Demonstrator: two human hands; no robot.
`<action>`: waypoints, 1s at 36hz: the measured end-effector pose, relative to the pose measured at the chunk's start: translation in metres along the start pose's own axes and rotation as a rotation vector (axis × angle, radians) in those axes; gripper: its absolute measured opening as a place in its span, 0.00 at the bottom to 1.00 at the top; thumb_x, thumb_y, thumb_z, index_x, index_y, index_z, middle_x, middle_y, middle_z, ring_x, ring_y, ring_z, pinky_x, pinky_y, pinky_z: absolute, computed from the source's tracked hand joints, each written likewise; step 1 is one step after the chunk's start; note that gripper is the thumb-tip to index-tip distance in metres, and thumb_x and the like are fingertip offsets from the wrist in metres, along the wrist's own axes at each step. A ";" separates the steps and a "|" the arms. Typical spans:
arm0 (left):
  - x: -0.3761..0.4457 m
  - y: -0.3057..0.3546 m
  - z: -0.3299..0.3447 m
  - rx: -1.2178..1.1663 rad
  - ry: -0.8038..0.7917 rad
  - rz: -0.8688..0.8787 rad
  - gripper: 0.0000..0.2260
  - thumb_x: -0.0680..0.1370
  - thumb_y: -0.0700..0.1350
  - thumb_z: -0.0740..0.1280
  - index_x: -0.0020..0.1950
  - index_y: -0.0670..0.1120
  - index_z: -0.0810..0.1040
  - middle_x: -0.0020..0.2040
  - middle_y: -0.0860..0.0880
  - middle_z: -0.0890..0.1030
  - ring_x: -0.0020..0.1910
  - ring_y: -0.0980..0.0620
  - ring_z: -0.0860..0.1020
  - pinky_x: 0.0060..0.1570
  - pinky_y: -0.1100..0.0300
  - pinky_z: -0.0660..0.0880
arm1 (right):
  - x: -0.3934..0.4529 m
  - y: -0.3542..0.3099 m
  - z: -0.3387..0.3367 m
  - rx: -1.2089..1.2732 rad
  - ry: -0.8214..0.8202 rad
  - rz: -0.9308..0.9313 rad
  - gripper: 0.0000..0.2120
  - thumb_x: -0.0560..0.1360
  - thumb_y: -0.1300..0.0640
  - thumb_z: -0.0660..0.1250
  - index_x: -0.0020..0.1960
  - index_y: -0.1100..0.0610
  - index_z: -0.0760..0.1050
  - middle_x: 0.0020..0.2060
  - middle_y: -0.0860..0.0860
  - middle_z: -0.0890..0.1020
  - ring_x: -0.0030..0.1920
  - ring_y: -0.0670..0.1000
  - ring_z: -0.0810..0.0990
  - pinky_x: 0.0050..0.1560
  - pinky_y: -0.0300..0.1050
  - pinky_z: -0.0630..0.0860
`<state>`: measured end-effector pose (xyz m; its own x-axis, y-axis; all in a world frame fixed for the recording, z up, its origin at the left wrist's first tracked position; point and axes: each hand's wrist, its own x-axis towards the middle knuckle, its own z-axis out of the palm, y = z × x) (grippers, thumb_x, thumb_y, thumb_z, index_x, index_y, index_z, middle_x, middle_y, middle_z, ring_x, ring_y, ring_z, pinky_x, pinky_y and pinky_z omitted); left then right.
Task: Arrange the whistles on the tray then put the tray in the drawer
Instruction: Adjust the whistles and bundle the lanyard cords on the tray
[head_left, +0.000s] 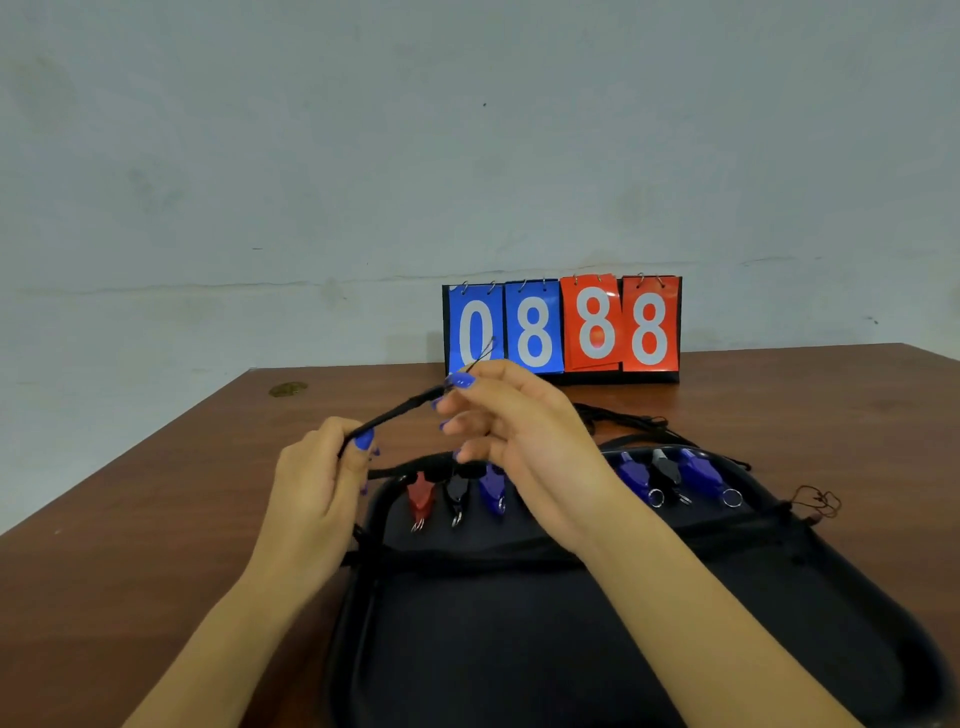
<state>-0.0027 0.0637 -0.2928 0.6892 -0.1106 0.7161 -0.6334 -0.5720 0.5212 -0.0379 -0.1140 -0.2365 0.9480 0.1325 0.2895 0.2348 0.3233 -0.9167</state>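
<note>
- A black tray (597, 649) fills the lower centre and lower right of the frame, lying on a brown wooden table (130, 493).
- Along the tray's far part lie whistles in a row: a red whistle (420, 498), a black whistle (457, 493) and a blue whistle (492, 488) at centre, partly behind the hands; further right, another blue whistle (636, 475), a second black whistle (667, 474) and a third blue whistle (701, 470).
- The left hand (317, 488), at centre left above the tray's left edge, has its fingers curled and pinches the lower end of a black lanyard (400, 413).
- The right hand (514, 431), at centre, pinches the upper end of the same lanyard between thumb and forefinger; its other fingers are loosely bent. The cord runs taut and slanted between the two hands.
- Beyond the tray, at centre right, a tangle of black cords (628, 421) lies on the table.
- At the table's far edge, upper centre right, a flip scoreboard (563, 327) stands against a pale wall (311, 156), showing 0 and 8 on blue, 8 and 8 on red.
</note>
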 end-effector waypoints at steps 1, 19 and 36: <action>0.000 -0.001 -0.001 0.014 0.016 -0.011 0.10 0.80 0.46 0.57 0.40 0.57 0.69 0.30 0.50 0.74 0.33 0.50 0.73 0.30 0.67 0.66 | 0.000 -0.002 -0.002 0.050 0.013 -0.002 0.05 0.76 0.62 0.63 0.43 0.56 0.76 0.34 0.51 0.82 0.35 0.47 0.78 0.35 0.40 0.75; -0.003 0.004 -0.013 0.090 0.066 -0.094 0.11 0.80 0.45 0.54 0.38 0.54 0.67 0.35 0.54 0.74 0.36 0.55 0.74 0.34 0.63 0.67 | -0.010 -0.056 -0.053 0.268 0.290 -0.193 0.04 0.75 0.59 0.62 0.42 0.55 0.73 0.32 0.47 0.78 0.30 0.45 0.76 0.28 0.35 0.71; -0.003 -0.002 -0.003 0.088 -0.286 -0.106 0.16 0.76 0.54 0.57 0.32 0.46 0.69 0.31 0.49 0.73 0.27 0.55 0.69 0.29 0.68 0.64 | -0.074 -0.061 -0.192 -0.319 0.808 0.007 0.07 0.75 0.62 0.61 0.40 0.57 0.76 0.31 0.50 0.76 0.26 0.48 0.72 0.31 0.44 0.66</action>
<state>-0.0040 0.0680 -0.2943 0.8284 -0.2639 0.4941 -0.5288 -0.6592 0.5346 -0.0812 -0.3235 -0.2554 0.7839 -0.6111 0.1098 0.1625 0.0312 -0.9862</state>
